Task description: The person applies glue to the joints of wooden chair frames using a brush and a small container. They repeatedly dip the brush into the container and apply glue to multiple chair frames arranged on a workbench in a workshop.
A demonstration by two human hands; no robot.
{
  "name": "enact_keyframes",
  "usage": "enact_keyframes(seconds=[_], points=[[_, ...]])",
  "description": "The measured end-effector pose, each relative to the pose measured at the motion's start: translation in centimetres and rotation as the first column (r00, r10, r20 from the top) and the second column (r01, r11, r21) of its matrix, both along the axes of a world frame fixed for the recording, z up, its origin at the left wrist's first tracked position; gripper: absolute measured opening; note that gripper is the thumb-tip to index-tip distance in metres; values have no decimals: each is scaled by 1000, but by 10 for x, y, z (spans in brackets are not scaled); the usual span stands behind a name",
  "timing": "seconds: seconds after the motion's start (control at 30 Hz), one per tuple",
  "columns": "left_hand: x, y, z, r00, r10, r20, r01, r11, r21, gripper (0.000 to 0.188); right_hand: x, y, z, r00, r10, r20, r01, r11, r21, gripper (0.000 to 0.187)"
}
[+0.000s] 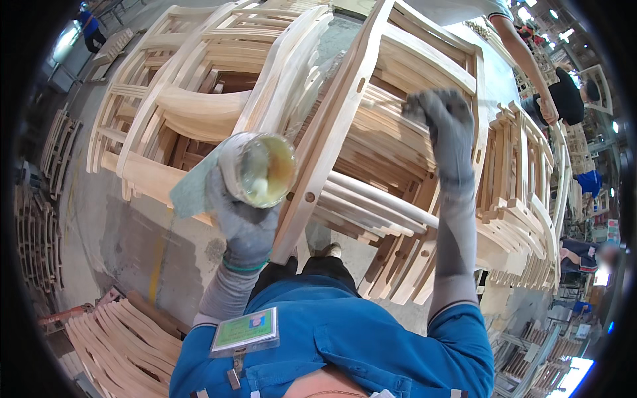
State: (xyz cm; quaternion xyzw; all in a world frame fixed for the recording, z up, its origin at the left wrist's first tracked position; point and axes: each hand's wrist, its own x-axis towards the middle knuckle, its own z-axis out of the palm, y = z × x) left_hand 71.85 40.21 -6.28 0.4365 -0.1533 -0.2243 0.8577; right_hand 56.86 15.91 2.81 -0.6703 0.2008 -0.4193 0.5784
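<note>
My left hand (244,229), in a grey glove, is closed around a tub (233,166) tilted so its opening shows. Whitish and yellowish paste (257,169) coats the inside. A pale green sheet (196,187), paper or cloth, sticks out between that hand and the tub. My right hand (446,119), also gloved in grey, is raised over a wooden chair frame (345,113), its fingers curled in; what they hold, if anything, cannot be made out. This pale frame leans at the front of a row of similar ones, with slats and small slots in its posts.
More chair frames (179,106) stand in rows to the left, and others (521,179) to the right. Curved wooden pieces (126,345) lie stacked at the lower left. Another person's arm (524,60) reaches in at the upper right. A person in blue (89,26) stands far left.
</note>
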Motion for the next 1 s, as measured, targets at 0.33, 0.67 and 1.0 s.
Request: enact_keyframes(seconds=[0.33, 0.67, 1.0], points=[[9, 32, -15, 787, 139, 601, -374, 883, 284, 95, 58, -111, -13, 937, 230, -265, -227, 973, 41, 21], [9, 25, -17, 826, 140, 546, -354, 883, 309, 93, 73, -105, -28, 958, 40, -284, -81, 988, -134, 20], [3, 21, 4, 580, -9, 815, -486, 798, 355, 91, 63, -101, -26, 943, 43, -331, -167, 919, -357, 17]])
